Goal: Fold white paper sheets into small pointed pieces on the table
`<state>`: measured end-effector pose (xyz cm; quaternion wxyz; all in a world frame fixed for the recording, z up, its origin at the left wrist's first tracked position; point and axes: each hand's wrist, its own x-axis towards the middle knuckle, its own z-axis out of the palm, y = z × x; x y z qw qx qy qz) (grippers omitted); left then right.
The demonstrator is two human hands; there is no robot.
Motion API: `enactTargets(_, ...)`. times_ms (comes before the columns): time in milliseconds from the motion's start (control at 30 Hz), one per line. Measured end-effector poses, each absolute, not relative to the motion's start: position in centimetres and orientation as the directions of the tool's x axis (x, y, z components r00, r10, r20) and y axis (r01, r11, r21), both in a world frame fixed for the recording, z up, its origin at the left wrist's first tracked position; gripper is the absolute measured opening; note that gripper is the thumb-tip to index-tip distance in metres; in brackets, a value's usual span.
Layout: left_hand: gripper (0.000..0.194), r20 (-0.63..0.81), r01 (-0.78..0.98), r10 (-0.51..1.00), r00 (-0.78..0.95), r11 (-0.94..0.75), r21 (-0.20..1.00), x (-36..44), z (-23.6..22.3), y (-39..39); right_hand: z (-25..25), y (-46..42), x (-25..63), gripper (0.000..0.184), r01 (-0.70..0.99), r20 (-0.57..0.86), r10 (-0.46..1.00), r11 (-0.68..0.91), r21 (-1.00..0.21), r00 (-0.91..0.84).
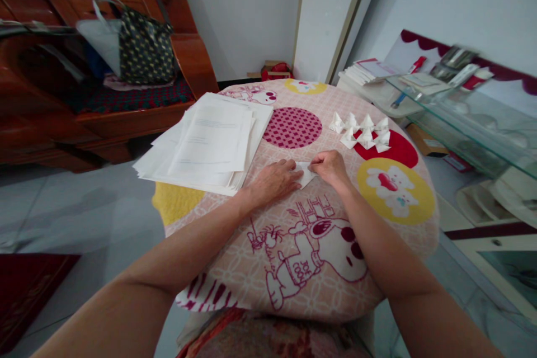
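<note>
Left hand point(276, 182), unclenched, presses paper point(306, 175) the right hand point(330, 167) pinches, its ends partly hidden.

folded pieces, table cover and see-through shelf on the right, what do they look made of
Folded pieces: probably matte white paper, judging by creases and pointed tips. Table cover: seemingly soft, dull printed fabric, as its edge hangs wavy; possibly coated. Shelf: likely smooth, glossy glass, greenish and see-through, though clear plastic is possible.
</note>
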<state>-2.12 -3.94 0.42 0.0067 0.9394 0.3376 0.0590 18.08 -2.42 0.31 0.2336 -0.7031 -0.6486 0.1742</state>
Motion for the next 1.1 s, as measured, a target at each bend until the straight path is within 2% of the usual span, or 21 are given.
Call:
enactTargets(133,0.029,0.083,0.637,0.639,0.765,-0.769,0.049,-2.0,0.3,-3.8,0.9,-2.3,17.2,0.005,0.873,-0.016,0.990,-0.133,-0.469,0.142)
enactTargets(233,0.030,0.081,0.634,0.635,0.768,-0.772,0.043,-2.0,0.1,-3.7,1.2,-2.0,17.3,0.008,0.874,-0.103,0.983,-0.185,-0.449,0.155)
enactTargets(433,0.025,0.089,0.637,0.639,0.764,-0.769,0.053,-2.1,0.2,-3.7,0.9,-1.6,19.8,0.008,0.820,-0.157,0.974,-0.225,-0.527,0.166)
enactTargets(600,0.026,0.077,0.638,0.640,0.765,-0.769,0.048,-2.0,0.3,-3.7,0.6,-2.2,21.6,0.010,0.772,-0.119,0.967,-0.253,-0.583,0.226)
enactTargets(700,0.027,0.061,0.640,0.641,0.765,-0.768,0.041,-2.0,0.5,-3.9,0.7,-2.7,20.8,0.008,0.745,-0.041,0.976,-0.189,-0.640,0.212)
enactTargets(767,0.028,0.052,0.643,0.644,0.763,-0.765,0.037,-1.9,0.7,-4.0,0.6,-3.0,19.8,0.007,0.728,-0.009,0.992,-0.101,-0.678,0.129)
enactTargets(833,0.028,0.048,0.648,0.649,0.759,-0.761,0.039,-1.9,0.9,-4.1,0.4,-3.1,18.9,0.004,0.762,-0.002,0.999,-0.036,-0.646,0.045)
enactTargets(933,0.027,0.053,0.658,0.661,0.749,-0.751,0.054,-2.2,0.9,-3.8,0.2,-3.0,18.3,0.002,0.800,-0.030,1.000,-0.026,-0.599,0.009)
enactTargets(1100,0.029,0.055,0.717,0.723,0.689,-0.691,0.097,-3.4,1.0,-2.8,0.2,-3.1,18.7,0.003,0.782,-0.031,0.999,-0.042,-0.622,0.029)
